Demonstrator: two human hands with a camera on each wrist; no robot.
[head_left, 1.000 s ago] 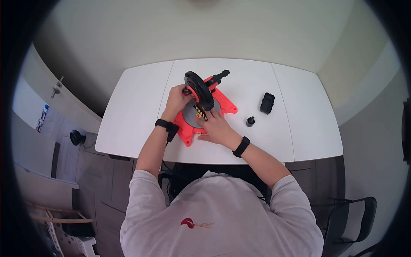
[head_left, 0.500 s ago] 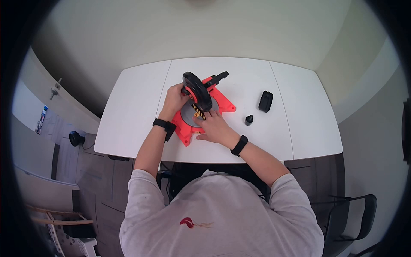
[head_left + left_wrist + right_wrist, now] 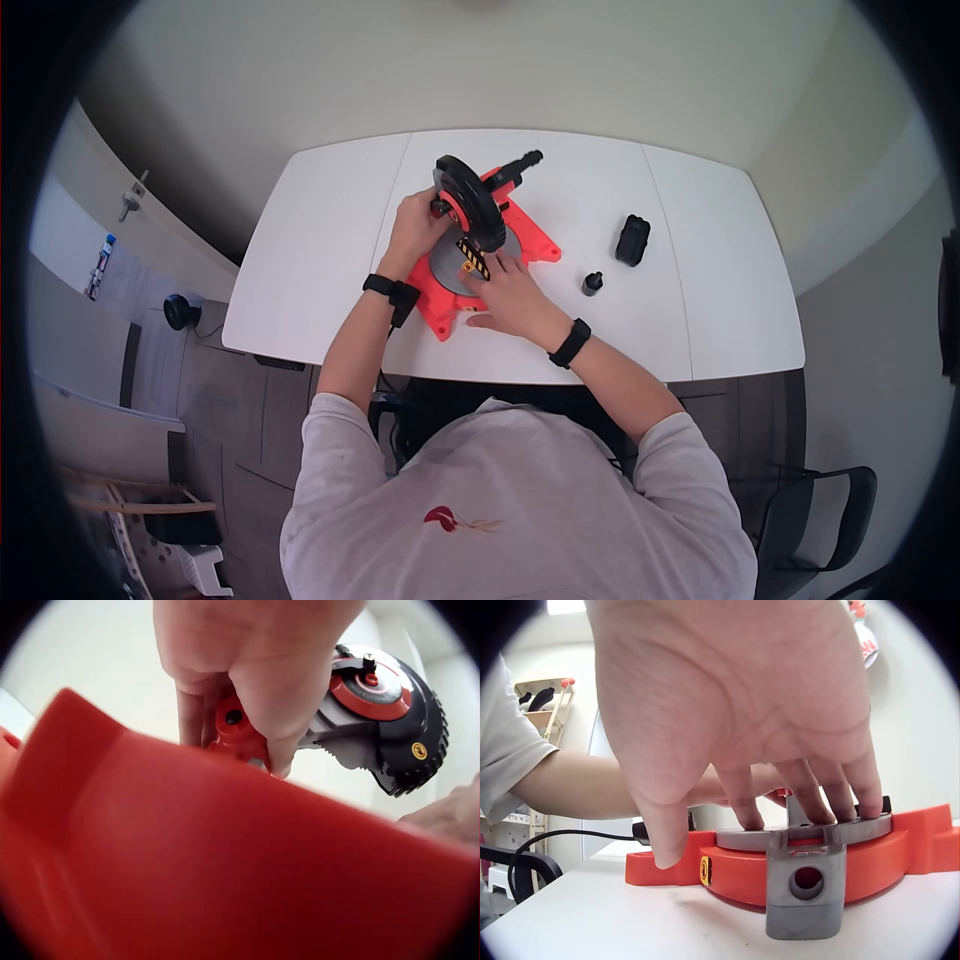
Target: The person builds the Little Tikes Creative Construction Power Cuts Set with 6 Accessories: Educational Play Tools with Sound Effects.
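Observation:
A toy miter saw with an orange-red base (image 3: 540, 243), a grey turntable (image 3: 447, 272) and a black toothed blade guard (image 3: 470, 205) stands on the table. At its left rear, my left hand (image 3: 413, 230) grips a red part beside the guard. The left wrist view has the thumb and fingers on either side of that red part (image 3: 231, 718). My right hand (image 3: 515, 300) lies spread, its fingertips pressing on the turntable near a yellow-and-black striped strip (image 3: 473, 258). A grey block with a round hole (image 3: 805, 907) juts from the base's front under the right palm.
On the white table (image 3: 720, 300), to the right of the saw, are a small black bottle-shaped piece (image 3: 592, 284) and a black case-like block (image 3: 632, 240). The saw's black handle (image 3: 525, 165) points toward the back. A black chair (image 3: 820, 515) stands at the right.

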